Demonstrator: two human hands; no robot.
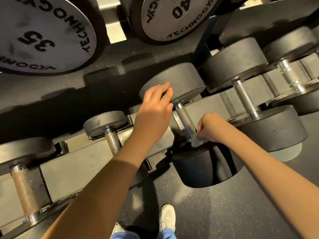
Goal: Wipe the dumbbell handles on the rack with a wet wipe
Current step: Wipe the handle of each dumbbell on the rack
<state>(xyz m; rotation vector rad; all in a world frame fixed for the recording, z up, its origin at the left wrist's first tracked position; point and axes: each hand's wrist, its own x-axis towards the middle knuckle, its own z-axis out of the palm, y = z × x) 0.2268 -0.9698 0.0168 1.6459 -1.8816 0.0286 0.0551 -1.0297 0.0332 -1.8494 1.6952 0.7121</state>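
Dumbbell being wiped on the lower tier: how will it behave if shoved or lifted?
Probably heavy for its size: the dumbbell has thick, solid-looking black ends. Being round, they would likely roll on a flat floor, but the rack seems to cradle it. The knurled handle should resist slipping, even damp from the wet wipe.

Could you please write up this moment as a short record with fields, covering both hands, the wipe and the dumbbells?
Left hand: fingers fairly straight, touching the far head of the middle dumbbell
Right hand: grips the wet wipe at the near end of that dumbbell's handle
Handle: knurled metal, mostly uncovered beyond the wipe
Rack: neighbouring dumbbells on either side; upper heads marked 35 and 40
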